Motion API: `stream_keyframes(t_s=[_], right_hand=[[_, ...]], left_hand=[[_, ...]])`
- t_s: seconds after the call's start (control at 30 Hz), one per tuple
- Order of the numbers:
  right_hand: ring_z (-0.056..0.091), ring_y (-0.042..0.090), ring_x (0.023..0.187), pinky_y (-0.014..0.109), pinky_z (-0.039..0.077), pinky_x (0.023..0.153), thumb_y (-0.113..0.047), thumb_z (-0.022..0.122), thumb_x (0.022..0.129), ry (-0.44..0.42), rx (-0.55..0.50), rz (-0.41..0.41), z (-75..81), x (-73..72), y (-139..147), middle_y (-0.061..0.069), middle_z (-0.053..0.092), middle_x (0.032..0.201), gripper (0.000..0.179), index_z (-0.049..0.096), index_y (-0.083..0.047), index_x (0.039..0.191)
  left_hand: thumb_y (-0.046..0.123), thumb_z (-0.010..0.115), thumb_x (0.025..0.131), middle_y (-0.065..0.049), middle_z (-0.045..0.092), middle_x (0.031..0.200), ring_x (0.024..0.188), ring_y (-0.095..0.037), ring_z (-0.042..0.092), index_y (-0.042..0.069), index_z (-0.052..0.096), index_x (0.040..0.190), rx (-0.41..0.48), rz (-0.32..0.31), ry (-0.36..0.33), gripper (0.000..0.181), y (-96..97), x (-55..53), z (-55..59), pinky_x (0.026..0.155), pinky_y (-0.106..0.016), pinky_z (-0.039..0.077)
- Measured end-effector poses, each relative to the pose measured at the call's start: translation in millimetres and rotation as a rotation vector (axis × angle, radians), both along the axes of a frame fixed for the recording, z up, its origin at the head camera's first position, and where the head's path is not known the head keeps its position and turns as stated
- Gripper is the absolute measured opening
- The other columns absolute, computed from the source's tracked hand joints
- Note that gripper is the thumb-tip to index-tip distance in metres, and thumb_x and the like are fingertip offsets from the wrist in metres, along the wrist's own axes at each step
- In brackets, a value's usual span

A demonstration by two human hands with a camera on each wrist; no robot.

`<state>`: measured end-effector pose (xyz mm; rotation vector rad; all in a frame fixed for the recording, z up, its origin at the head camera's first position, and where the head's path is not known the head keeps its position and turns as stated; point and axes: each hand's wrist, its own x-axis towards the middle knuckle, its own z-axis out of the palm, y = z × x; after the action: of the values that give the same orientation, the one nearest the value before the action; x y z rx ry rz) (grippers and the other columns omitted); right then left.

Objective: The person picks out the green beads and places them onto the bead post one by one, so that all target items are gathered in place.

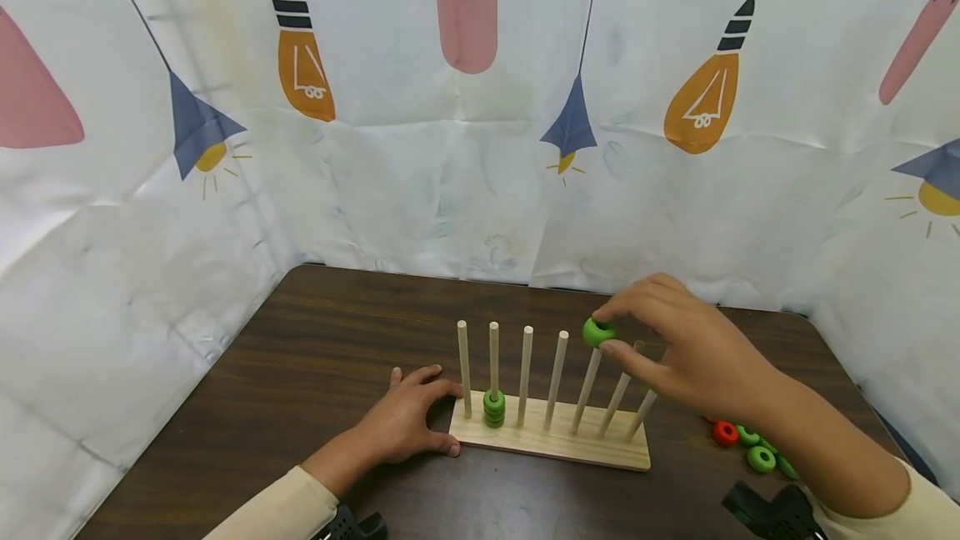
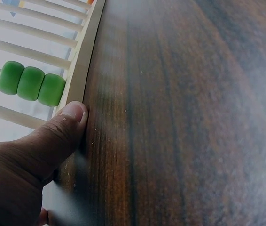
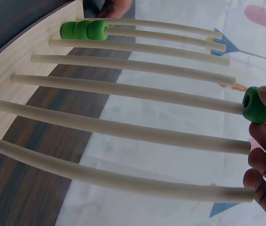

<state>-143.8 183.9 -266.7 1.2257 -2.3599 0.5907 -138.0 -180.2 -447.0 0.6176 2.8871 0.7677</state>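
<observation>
R hand (image 1: pixel 678 338) pinches 1 green bead (image 1: pixel 595 334) b/w thumb & fingers, only as wide apart as the bead. The bead is up at the tip of the peg board's (image 1: pixel 553 444) 5th stick (image 1: pixel 587 390) from the L; can't tell if the stick is in its hole. L hand (image 1: pixel 408 419) grips the board's L end, thumb on the near edge, a finger at the far edge. 3 green beads (image 1: pixel 494 409) sit low on the board's 2nd stick. R hand hides the top of the 7th stick & a bit of the 6th.

R of the board: a red bead (image 1: pixel 724 433) + loose green beads (image 1: pixel 761 460), some under the R arm (image 1: pixel 832 440), so can't count. Brown table (image 1: pixel 337 332) under the board. Behind it, white cloth (image 1: pixel 405 198) w/ lamp & bulb pics, some cut off.
</observation>
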Motion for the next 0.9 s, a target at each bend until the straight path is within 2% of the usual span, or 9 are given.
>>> stream_keyframes(t_s=[0.47,0.7,0.9], right_hand=[[0.057,0.011,0.108,0.026,0.048,0.087,-0.011,0.085,0.084,0.001,-0.004,0.028,-3.4,-3.9,-11,-0.015,0.066,0.112,0.032,0.072,-0.019,0.112],[0.058,0.011,0.109,0.032,0.051,0.087,-0.014,0.086,0.084,-0.003,0.010,0.016,-3.4,-4.3,-17,-0.013,0.066,0.112,0.031,0.072,-0.018,0.112],[0.057,0.011,0.109,0.031,0.051,0.087,-0.013,0.086,0.083,-0.004,-0.002,0.036,-3.2,-5.6,-22,-0.015,0.065,0.111,0.032,0.072,-0.020,0.111]], left_hand=[[0.047,0.093,0.071,-0.018,0.052,0.147,0.145,-0.038,0.037,0.025,0.068,0.127,-0.003,0.009,-0.001,0.066,0.0,0.3,0.4,0.112,-0.078,0.009],[0.046,0.093,0.071,-0.018,0.052,0.147,0.145,-0.038,0.037,0.024,0.067,0.127,-0.004,0.008,-0.008,0.065,0.1,0.7,1.2,0.112,-0.078,0.009],[0.046,0.093,0.071,-0.017,0.052,0.148,0.145,-0.038,0.038,0.025,0.067,0.128,-0.008,0.008,-0.007,0.066,-0.5,0.7,0.0,0.112,-0.078,0.009]])
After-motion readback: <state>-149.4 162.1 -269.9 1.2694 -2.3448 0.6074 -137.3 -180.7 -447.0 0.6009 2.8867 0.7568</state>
